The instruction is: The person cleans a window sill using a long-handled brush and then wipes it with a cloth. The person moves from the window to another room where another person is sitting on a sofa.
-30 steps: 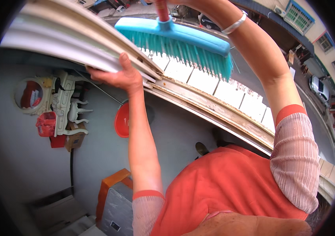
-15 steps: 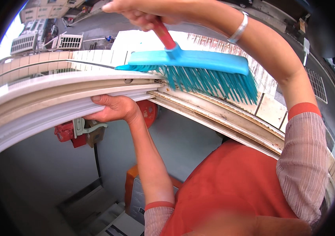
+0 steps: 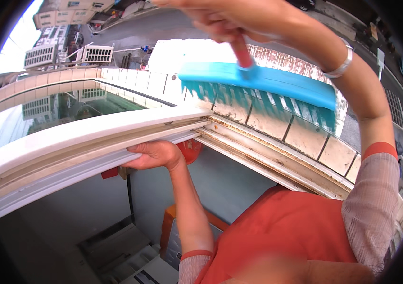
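Note:
My right hand (image 3: 220, 26), slightly blurred, is closed round the red handle of a blue broom (image 3: 258, 79). The broom's teal bristles point down, smeared by motion, over the tiled outer ledge (image 3: 267, 118) beyond the window track. Whether the bristle tips touch the tiles I cannot tell. My left hand (image 3: 156, 154) grips the lower edge of the white window frame (image 3: 83, 137), thumb against its side and the other fingers mostly hidden. To the right of that hand runs the open window track (image 3: 277, 151), with brown dirt along its grooves.
Glass (image 3: 64, 106) lies past the frame on the left. Outside, far below, are a street (image 3: 163, 26) and buildings, with air-conditioner units (image 3: 98, 54) at the upper left. Indoors, a red round thing (image 3: 191, 150) shows behind my left wrist, and an orange-edged item (image 3: 168, 227) stands lower down.
My right hand has swung the broom to the right, off the frame's corner and out over the ledge tiles. My left hand keeps its hold; the whole view has shifted somewhat.

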`<state>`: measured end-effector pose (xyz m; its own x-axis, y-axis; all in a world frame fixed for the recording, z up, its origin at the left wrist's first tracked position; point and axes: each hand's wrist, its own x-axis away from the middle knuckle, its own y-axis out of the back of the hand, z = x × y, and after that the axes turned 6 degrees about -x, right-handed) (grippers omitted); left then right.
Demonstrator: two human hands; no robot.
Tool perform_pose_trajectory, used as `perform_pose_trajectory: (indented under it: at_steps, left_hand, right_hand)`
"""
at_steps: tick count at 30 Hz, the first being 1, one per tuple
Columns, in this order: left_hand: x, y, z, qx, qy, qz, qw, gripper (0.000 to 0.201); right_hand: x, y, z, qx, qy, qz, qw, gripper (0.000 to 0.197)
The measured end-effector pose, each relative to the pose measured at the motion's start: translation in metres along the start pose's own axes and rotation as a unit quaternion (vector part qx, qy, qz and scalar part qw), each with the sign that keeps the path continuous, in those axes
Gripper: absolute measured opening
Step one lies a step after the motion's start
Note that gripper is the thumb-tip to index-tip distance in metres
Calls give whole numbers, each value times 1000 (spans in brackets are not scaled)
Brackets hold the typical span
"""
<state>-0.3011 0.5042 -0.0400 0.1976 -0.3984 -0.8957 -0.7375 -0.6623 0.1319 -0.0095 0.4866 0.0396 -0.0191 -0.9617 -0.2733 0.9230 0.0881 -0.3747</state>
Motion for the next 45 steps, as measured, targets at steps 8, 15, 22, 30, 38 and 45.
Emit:
perform_pose_trajectory:
  at_steps: [8,15,22,30,38,45]
  left_hand:
    - [4,0,6,0,19,-16,1000,68]
    - [2,2,17,110,3,23,994,73]
    - [-12,5,17,159,-71,50,983,86]
    - [145,144,57,77,168,253,950,80]
    - [392,334,71,-96,523,514,673,49]
    - [462,407,64,-62,616,471,628,49]
  right_hand:
    - [-18,-65,-66,-10,59,-26,998,21]
    - [64,-41,-6,54,-58,-9,997,23]
    - [132,-64,63,61,22,30,997,25]
    - [149,-171,46,114,13,73,991,24]
    - [86,-299,-11,224,103,84,966,25]
    - [72,-293,-77,423,144,180,877,24]
